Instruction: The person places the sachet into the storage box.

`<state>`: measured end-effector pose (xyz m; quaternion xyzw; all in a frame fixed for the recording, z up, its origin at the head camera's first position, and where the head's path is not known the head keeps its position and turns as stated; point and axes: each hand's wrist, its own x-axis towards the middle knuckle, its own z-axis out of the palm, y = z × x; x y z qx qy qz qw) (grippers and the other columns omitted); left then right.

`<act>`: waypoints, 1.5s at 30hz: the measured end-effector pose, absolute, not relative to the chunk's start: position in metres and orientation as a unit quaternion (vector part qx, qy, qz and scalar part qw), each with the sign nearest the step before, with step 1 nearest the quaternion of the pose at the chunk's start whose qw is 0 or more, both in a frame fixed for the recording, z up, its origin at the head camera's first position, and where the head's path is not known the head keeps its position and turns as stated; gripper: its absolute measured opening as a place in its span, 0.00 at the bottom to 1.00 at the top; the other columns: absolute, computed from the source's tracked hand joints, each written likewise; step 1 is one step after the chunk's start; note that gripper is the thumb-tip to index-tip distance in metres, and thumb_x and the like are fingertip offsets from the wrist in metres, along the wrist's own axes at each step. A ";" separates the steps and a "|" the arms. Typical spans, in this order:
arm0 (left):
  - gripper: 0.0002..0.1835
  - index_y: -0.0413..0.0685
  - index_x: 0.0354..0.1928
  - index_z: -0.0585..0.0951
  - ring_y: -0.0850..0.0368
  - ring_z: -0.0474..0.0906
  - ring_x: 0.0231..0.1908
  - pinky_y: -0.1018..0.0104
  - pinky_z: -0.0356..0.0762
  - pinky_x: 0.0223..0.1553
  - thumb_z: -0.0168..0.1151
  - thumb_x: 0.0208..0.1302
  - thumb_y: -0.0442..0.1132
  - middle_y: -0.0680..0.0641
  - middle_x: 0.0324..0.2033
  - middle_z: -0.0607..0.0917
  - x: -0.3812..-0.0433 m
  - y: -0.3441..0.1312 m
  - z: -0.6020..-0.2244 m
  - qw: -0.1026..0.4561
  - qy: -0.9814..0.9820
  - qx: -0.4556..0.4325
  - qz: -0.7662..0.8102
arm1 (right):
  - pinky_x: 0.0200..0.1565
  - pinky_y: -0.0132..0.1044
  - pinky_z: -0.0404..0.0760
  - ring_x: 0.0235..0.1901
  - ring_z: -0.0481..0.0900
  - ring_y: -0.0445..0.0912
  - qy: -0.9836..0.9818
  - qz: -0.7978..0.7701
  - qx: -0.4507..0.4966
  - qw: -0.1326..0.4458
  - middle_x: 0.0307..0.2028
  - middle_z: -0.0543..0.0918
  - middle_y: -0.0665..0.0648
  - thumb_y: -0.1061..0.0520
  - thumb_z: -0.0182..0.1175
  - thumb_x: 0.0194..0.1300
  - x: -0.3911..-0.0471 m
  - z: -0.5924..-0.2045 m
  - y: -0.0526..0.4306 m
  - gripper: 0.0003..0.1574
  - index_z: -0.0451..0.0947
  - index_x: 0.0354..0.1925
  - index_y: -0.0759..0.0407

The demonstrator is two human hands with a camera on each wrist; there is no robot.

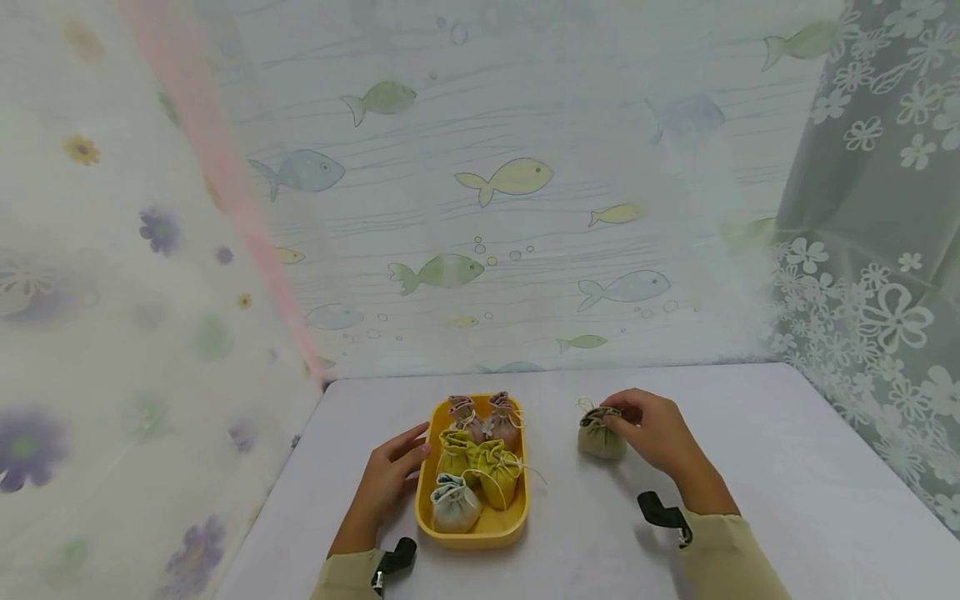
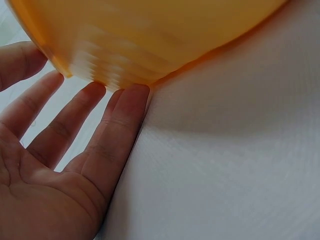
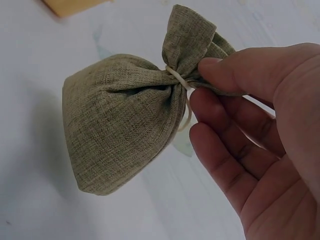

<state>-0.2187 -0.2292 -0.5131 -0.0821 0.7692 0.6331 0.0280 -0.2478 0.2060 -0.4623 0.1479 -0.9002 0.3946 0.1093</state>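
My right hand (image 1: 651,429) pinches the gathered neck of a grey-green drawstring pouch (image 3: 120,120) between thumb and fingers, right of the yellow tray (image 1: 471,540). A pale cord is tied round the pouch's neck. On the tray's left side, my left hand (image 1: 384,483) rests its straight fingertips against the outer wall, as the left wrist view also shows. Inside the tray stand two brownish-pink pouches (image 1: 504,427) at the far end, two yellow-green pouches (image 1: 498,479) in the middle and one whitish pouch (image 1: 454,508) at the near left.
A white cloth covers the table (image 1: 577,542). Behind it hangs a curtain (image 1: 480,225) printed with fish, with flowered curtains at both sides. Each wrist wears a black camera mount (image 1: 660,510). A loose cord sticks out over the tray's right rim.
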 end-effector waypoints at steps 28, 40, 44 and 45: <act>0.30 0.64 0.70 0.78 0.50 0.86 0.54 0.56 0.88 0.52 0.70 0.66 0.56 0.42 0.65 0.81 -0.220 -0.230 -0.513 0.028 0.758 -0.081 0.647 | 0.34 0.33 0.84 0.33 0.82 0.37 -0.857 0.430 0.227 0.173 0.39 0.88 0.43 0.56 0.71 0.67 -0.232 -0.436 0.179 0.10 0.87 0.46 0.45; 0.30 0.65 0.70 0.77 0.50 0.85 0.55 0.56 0.88 0.52 0.69 0.67 0.56 0.43 0.65 0.81 -0.220 -0.229 -0.512 0.028 0.763 -0.080 0.640 | 0.38 0.32 0.87 0.35 0.83 0.35 -0.825 0.422 0.307 0.215 0.39 0.87 0.42 0.59 0.71 0.66 -0.223 -0.424 0.169 0.11 0.87 0.46 0.47; 0.30 0.66 0.70 0.77 0.51 0.86 0.54 0.56 0.88 0.52 0.69 0.67 0.56 0.43 0.65 0.81 -0.220 -0.230 -0.513 0.029 0.761 -0.083 0.643 | 0.38 0.33 0.87 0.36 0.83 0.36 -0.815 0.427 0.326 0.218 0.40 0.88 0.42 0.61 0.71 0.66 -0.220 -0.420 0.165 0.11 0.87 0.46 0.49; 0.30 0.66 0.70 0.77 0.51 0.86 0.54 0.56 0.88 0.52 0.69 0.67 0.56 0.43 0.65 0.81 -0.220 -0.230 -0.513 0.030 0.761 -0.082 0.643 | 0.38 0.34 0.87 0.36 0.83 0.36 -0.813 0.429 0.329 0.217 0.41 0.88 0.43 0.61 0.71 0.66 -0.219 -0.419 0.164 0.11 0.87 0.47 0.50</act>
